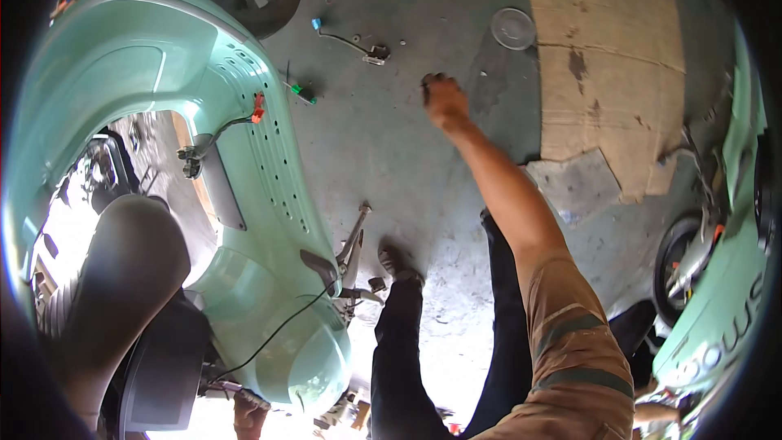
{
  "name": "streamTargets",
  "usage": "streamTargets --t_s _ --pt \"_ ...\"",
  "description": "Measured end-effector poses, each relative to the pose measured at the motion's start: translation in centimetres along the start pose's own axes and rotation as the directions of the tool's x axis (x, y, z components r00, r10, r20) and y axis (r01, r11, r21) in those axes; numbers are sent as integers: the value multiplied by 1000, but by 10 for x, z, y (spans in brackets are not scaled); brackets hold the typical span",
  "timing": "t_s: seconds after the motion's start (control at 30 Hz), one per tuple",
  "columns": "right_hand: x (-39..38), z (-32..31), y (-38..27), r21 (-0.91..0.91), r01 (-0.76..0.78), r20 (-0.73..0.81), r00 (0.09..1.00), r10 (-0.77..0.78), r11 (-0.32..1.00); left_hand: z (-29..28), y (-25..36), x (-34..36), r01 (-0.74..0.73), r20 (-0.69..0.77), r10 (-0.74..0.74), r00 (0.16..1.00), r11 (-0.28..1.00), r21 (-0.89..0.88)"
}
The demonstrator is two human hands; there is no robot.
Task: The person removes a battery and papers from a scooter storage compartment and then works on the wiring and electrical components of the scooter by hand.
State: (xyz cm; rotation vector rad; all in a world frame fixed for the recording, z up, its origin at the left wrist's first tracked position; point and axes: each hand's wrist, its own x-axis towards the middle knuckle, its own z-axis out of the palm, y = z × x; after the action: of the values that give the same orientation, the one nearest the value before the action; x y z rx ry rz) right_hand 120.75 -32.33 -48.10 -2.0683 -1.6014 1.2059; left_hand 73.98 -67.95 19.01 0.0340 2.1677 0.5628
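Observation:
My right arm reaches out over the grey floor, and my right hand hangs above it with the fingers curled in. Something dark shows at the fingertips, too small to make out. Nearest on the floor is a short cable with a blue plug at one end and a metal-looking part at the other. A green connector lies closer to the mint-green scooter body. On its footboard rests a lead with an orange-red connector and a dark end piece. My left hand cannot be made out.
Stained cardboard lies at the right, with a round clear lid or dish beside it and a grey sheet below. A second green scooter stands far right. The near scooter's stand juts toward my shoe.

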Motion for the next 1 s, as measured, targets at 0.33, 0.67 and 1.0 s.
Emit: streamTargets --t_s 0.33,0.67,1.0 --pt "170 123 61 -210 341 -165 911 -377 916 108 20 -34 109 -138 -108 985 994 -1" --pt "125 89 56 -381 156 57 988 -145 911 104 15 -35 37 -25 -37 999 999 -31" --pt "-228 -7 28 253 -290 137 955 262 923 38 11 -26 -50 111 56 992 997 -59"
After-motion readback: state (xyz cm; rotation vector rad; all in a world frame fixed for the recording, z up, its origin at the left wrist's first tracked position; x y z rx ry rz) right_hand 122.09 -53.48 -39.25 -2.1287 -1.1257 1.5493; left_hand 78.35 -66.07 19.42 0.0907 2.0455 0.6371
